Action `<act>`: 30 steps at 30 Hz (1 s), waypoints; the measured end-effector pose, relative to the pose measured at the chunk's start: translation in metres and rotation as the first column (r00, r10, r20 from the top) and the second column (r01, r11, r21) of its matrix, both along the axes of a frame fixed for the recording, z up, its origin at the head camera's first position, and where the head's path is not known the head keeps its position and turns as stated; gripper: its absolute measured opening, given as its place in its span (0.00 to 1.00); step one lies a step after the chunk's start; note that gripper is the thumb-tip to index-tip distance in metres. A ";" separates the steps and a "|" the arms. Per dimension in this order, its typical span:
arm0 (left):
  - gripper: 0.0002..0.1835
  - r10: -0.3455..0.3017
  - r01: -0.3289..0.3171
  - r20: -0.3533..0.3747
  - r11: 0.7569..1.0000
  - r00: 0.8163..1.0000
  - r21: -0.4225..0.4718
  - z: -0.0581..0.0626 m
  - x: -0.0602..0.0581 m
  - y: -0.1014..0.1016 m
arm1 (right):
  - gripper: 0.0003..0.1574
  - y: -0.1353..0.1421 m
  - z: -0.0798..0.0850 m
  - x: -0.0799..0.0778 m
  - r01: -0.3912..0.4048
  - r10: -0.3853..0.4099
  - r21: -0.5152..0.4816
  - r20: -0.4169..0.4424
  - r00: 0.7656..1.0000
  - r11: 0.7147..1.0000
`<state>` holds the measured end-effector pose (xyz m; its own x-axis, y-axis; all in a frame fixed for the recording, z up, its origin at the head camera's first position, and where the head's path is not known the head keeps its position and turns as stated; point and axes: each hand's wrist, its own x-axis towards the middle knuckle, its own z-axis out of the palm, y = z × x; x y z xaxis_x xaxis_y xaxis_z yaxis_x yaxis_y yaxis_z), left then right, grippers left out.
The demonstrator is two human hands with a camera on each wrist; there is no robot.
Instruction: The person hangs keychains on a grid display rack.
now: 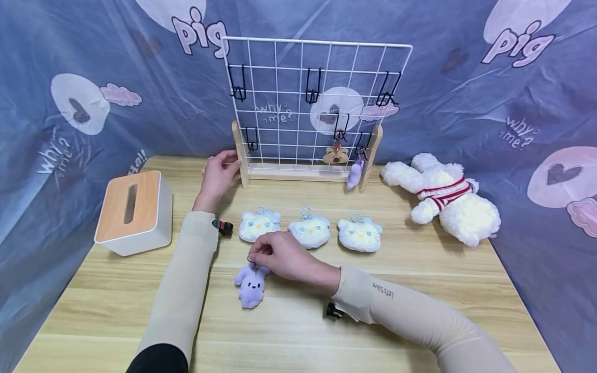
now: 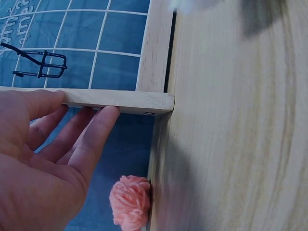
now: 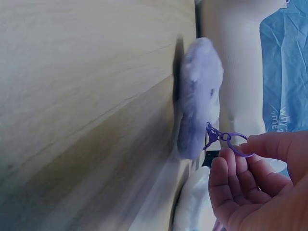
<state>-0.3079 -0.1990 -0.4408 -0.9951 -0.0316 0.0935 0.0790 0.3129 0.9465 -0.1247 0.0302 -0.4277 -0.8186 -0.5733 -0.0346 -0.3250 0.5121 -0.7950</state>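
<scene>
My right hand (image 1: 288,255) pinches the purple ring (image 3: 237,144) of a lilac plush keychain (image 1: 252,287) with long ears. The plush lies low over the tabletop, close to its surface. At the wire grid display rack (image 1: 303,114), my left hand (image 1: 219,173) holds the left wooden post (image 2: 130,99), thumb and fingertips at its edges. A brown bear-like keychain (image 1: 336,154) and another lilac plush keychain (image 1: 355,173) hang from black hooks at the rack's lower right. The other black hooks (image 1: 313,93) bear nothing.
Three white-and-blue plush keychains (image 1: 359,234) lie in a row before the rack. A tissue box (image 1: 128,207) with a wooden lid stands at left. On the right lies a white plush toy (image 1: 443,199) in a striped sweater. A pink yarn-like ball (image 2: 130,202) is beside the rack's post.
</scene>
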 end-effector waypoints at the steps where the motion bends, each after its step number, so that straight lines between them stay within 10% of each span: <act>1: 0.24 0.001 -0.001 0.000 1.000 1.000 -0.001 0.000 0.000 0.000 | 0.07 0.000 0.001 0.000 0.000 0.000 -0.005 -0.004 1.000 1.000; 30: 0.23 0.011 -0.011 -0.014 1.000 1.000 -0.015 -0.002 -0.002 0.000 | 0.04 0.005 0.022 0.001 0.032 -0.035 -0.058 -0.045 0.998 0.998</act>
